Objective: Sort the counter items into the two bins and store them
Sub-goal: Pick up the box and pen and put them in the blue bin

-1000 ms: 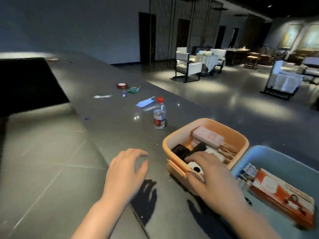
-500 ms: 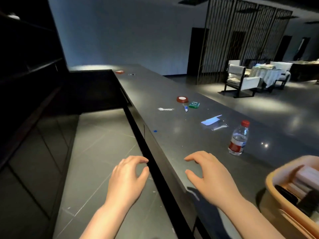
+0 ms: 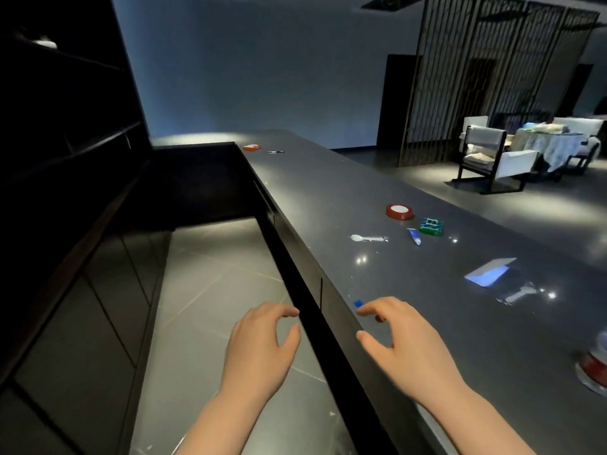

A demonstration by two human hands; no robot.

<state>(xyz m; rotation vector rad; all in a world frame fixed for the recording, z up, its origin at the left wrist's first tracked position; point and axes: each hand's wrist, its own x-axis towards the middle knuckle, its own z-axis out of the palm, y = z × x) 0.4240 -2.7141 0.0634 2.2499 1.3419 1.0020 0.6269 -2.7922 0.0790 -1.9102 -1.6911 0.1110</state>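
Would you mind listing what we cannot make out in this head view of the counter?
- Bottle: cut off by the right edge; only its base shows.
- The two bins: out of frame.
- Blue bit by the right hand: too small to identify.
- Far orange item and pen: too distant for detail.
- Left shelving: too dark.

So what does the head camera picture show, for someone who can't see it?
Two empty hands, the left hand and right hand, hover with loosely curled fingers at the near edge of a long dark counter. Scattered farther along it are a red tape roll, a white spoon, a small blue tube and a green packet.
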